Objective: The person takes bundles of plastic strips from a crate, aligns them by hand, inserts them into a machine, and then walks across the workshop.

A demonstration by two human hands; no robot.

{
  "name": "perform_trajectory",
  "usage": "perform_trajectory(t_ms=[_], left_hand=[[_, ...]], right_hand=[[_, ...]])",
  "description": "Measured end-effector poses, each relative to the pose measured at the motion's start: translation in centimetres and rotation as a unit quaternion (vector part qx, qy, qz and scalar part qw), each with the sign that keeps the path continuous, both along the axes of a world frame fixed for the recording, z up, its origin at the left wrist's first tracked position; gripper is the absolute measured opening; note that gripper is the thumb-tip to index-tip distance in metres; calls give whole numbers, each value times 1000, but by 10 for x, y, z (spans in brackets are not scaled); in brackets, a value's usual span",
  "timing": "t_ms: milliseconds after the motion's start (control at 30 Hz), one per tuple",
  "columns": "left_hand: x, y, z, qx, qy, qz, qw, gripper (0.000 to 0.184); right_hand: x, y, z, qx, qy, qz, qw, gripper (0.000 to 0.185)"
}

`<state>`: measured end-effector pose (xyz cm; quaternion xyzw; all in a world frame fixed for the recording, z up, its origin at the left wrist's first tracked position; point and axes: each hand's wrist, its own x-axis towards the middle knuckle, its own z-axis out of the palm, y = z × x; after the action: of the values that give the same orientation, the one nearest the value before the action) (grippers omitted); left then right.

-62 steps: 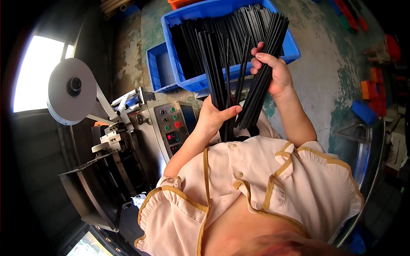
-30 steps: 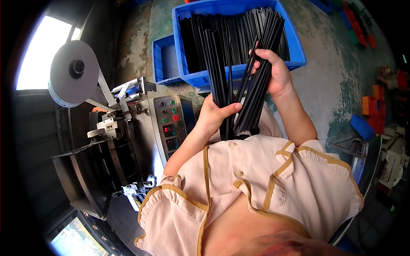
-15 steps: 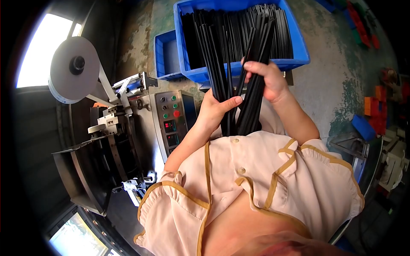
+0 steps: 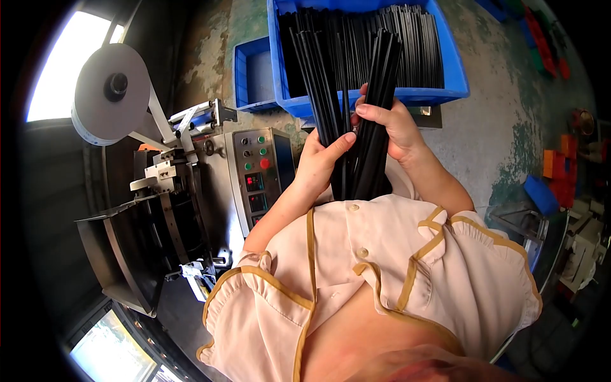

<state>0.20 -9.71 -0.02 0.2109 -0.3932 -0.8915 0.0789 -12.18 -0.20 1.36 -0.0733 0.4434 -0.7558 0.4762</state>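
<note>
My left hand is closed round a bundle of long thin black strips, its thumb lying across them. Close by on the right, my right hand grips a second black bundle, thumb on the near side. The tops of both bundles fan apart, while their lower ends come together near my shirt front. Between the two, one or more loose strips stand upright. Just beyond my hands, a blue crate holds a dense row of similar black strips.
A smaller blue bin sits left of the crate. On my left stands a machine with a control panel and a large white reel. Orange and blue bins lie at far right.
The right-hand bundle has shifted slightly left and become more upright and compact. Both hands have drawn a little closer together. The view has moved slightly.
</note>
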Motion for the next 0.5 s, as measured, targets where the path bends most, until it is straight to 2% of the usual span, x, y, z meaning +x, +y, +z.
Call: perform_trajectory(t_ms=[200, 300, 367, 433, 500], left_hand=[[-2, 2, 2, -61, 7, 12, 998, 27], [0, 0, 2, -30, 2, 29, 999, 25], [0, -1, 5, -20, -17, 27, 999, 23], [0, -2, 5, -10, -36, 25, 999, 21], [0, -3, 1, -26, -24, 9, 999, 19]], right_hand=[[5, -8, 5, 16, 61, 2, 998, 35], [6, -5, 5, 16, 66, 1, 998, 32], [4, -1, 5, 29, -11, -5, 1000, 28], [3, -1, 1, 29, 6, -23, 999, 29], [-3, 2, -2, -15, -33, -22, 999, 28]])
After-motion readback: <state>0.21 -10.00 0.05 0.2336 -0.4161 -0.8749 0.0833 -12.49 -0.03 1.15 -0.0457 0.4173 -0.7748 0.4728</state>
